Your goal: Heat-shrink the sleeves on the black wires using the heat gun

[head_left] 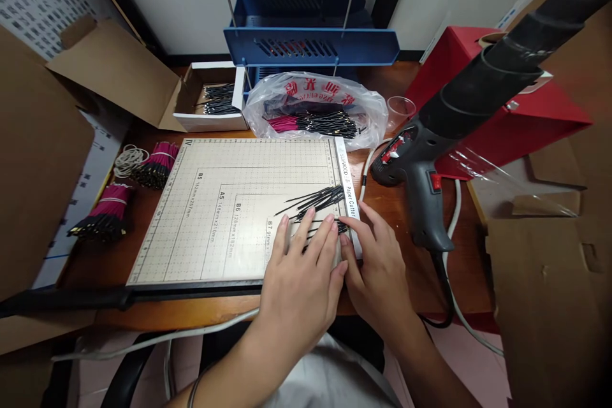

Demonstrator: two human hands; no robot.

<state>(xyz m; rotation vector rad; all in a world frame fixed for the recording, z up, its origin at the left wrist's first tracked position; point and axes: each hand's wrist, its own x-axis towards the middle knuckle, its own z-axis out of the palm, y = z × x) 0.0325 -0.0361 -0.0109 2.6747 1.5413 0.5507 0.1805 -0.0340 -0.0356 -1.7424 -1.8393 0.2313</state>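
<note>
A pile of thin black sticks (318,199) lies on the right part of the gridded paper cutter board (191,223), some of it against the white ruler strip (348,188). My left hand (303,274) rests palm down over the near part of the pile, its fingers spread. At the strip, my right hand (377,264) has its thumb and index finger beside the ends of the sticks, fingers apart. Some sticks are hidden under my left fingers.
Pink-and-black bundles (108,210) lie left of the board. Behind it are a white box (210,118), a plastic bag (377,111) and a blue rack (310,44). A heat gun (425,197) with cables stands at right, near a red box (540,115).
</note>
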